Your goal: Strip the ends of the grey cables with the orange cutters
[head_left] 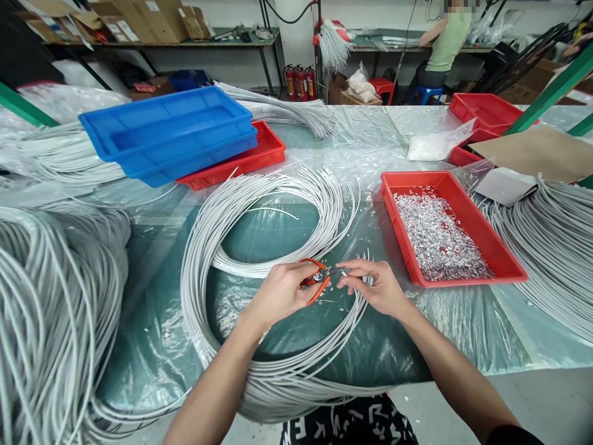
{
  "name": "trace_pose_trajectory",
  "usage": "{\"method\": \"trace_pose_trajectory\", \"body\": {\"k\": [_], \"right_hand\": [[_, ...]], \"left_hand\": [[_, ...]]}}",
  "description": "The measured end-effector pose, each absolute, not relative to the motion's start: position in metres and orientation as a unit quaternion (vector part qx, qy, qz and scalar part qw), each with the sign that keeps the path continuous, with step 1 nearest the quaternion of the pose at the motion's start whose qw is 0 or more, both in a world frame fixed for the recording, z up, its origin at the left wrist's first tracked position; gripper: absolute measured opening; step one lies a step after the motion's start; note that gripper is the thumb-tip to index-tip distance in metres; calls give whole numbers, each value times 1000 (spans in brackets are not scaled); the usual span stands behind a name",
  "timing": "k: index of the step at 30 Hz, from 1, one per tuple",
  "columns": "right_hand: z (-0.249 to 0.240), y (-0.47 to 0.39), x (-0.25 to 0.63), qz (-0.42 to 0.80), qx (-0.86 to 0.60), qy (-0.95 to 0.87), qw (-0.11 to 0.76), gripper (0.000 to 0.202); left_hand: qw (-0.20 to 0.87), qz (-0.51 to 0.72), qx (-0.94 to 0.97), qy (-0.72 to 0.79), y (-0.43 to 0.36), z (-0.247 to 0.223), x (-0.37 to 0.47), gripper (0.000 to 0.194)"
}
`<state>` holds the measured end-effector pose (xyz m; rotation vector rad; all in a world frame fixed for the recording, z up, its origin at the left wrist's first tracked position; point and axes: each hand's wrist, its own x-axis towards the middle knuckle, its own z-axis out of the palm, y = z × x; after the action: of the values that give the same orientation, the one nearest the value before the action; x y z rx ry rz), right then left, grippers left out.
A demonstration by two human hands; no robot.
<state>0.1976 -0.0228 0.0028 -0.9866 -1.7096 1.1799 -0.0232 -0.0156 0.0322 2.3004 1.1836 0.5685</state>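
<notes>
While LH holds pliers, tray has — prob. — metal.

A: L hand?
B: Gripping orange-handled pliers, L of the red tray w/ metal bits.
A: R hand?
B: Btwn pliers & tray, pinching a small pale pc at pliers' tips.
A: Rest of tabletop?
B: Wht cable coil L of tray; blue bins farther L, behind; gray cables just R of it.

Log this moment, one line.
left grip: pliers | right grip: cable | coil: on table | red tray: right of coil, holds silver bits
</notes>
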Motion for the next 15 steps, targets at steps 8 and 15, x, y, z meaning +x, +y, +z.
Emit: {"method": "trace_pose_trajectory", "body": {"k": [8,15], "right_hand": [[0,-22,198,462,-391,-685,406,22],[0,-22,198,461,-384,-686,411,21]], "left_hand": [[274,199,827,448,-18,34,-23,24],[247,208,830,454,-18,34,-22,23]]}}
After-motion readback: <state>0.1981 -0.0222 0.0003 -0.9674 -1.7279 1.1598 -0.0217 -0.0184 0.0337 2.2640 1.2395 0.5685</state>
